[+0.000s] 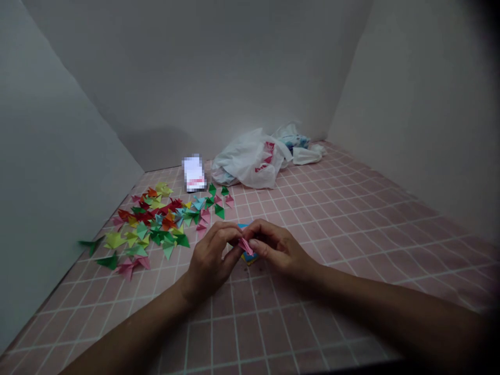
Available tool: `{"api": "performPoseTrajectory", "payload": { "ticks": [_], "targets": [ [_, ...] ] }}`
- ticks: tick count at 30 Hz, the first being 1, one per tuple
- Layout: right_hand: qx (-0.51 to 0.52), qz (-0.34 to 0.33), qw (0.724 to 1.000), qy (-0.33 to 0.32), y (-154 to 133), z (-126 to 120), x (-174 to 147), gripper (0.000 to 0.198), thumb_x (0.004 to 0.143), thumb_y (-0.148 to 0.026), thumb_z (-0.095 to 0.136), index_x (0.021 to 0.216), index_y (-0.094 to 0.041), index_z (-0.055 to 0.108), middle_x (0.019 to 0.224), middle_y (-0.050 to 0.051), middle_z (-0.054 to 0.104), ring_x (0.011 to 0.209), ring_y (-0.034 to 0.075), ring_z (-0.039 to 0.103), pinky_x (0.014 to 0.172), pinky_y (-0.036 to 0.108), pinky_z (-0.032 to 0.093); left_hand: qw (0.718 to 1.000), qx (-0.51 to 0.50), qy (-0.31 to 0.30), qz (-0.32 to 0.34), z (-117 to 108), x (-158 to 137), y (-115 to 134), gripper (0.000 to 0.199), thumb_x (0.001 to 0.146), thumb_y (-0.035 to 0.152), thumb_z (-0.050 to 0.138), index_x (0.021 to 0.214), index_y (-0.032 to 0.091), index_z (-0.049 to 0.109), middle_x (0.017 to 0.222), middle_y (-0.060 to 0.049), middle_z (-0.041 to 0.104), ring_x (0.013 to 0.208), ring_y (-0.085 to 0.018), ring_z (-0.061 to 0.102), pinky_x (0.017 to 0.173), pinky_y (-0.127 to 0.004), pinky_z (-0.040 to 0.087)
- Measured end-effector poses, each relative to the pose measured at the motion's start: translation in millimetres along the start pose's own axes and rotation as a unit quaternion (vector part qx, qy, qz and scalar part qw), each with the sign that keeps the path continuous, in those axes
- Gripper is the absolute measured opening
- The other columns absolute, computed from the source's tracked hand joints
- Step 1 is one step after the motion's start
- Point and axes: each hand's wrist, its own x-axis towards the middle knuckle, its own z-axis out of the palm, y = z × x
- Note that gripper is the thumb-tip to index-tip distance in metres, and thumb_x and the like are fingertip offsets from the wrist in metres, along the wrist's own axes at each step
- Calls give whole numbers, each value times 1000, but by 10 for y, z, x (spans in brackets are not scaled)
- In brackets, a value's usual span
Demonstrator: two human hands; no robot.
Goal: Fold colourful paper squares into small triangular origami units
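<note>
A small piece of folded pink paper [246, 247] is pinched between the fingertips of both hands, held over the tiled surface. My left hand [214, 255] grips it from the left with curled fingers. From the other side, the thumb and fingers of my right hand [279, 249] close on it. Below and behind the hands lie blue and yellow paper squares [249, 258], mostly hidden. To the left of my left hand spread many folded paper cranes [156, 221] in red, orange, yellow, green, light blue and pink.
A lit phone [194, 174], its screen blurred, leans near the back wall. Right of it sits a crumpled white plastic bag [253, 159] with red print, and a smaller bundle [295, 141] beside it. Pale walls enclose the pink tiled surface [351, 229] at left, back and right.
</note>
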Motion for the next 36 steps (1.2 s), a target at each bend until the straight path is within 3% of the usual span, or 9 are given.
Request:
{"api": "performPoseTrajectory", "payload": {
  "ticks": [29, 36],
  "targets": [
    [2, -8, 1000, 0, 21, -7, 10, 13, 90, -29, 54, 90, -16, 59, 85, 3, 55, 80, 16, 53, 73, 31, 42, 999, -39, -4, -29, 30, -39, -21, 24, 85, 5, 64, 104, 16, 54, 101, -7, 61, 89, -14, 61, 73, -23, 57],
    [-2, -3, 1000, -5, 47, -3, 4, 13, 91, -28, 54, 91, -16, 59, 86, 3, 56, 80, 16, 53, 73, 31, 42, 1000, -9, -16, -21, 4, -22, -33, 14, 86, 7, 63, 93, 17, 55, 92, -5, 60, 79, -13, 58, 67, -23, 51]
  ]
}}
